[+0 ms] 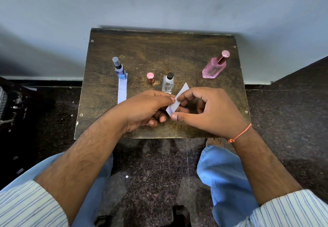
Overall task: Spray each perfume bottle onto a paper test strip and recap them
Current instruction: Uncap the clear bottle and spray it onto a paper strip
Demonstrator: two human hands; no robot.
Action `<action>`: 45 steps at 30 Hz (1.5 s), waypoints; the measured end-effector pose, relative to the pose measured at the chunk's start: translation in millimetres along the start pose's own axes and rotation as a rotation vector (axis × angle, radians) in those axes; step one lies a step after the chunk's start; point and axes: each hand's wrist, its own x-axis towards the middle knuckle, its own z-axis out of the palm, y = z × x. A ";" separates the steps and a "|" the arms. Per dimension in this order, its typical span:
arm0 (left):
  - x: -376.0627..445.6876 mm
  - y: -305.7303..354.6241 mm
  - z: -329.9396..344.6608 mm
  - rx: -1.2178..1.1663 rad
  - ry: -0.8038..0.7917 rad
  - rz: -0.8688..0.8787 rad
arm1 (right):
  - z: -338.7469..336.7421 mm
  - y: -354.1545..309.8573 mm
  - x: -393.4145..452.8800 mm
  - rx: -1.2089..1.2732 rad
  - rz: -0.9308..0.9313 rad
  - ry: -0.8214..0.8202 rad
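Paper test strip [176, 100], thin white card, pinched between both hands above the counter [159, 49] front: left hand [147, 109] at its side edge, right hand [204, 109] thumb and forefinger on its lower end. Judged step: readying a strip. Next calls for lifting a bottle: clear glass one [168, 83], black cap, just behind. Blue bottle [119, 69] stands on a flat strip [122, 90]; pink bottle [213, 66] capped, far right; small pink cap [150, 78] standing alone.

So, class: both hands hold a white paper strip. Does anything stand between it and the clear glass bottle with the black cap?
Nothing visible does. The white paper strip, pinched by the left hand and right hand, sits just in front of the clear glass bottle with the black cap, open tabletop between.
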 end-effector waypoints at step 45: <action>-7.0 3.6 7.5 0.186 0.026 0.051 | -0.4 9.0 2.4 0.195 -0.145 0.072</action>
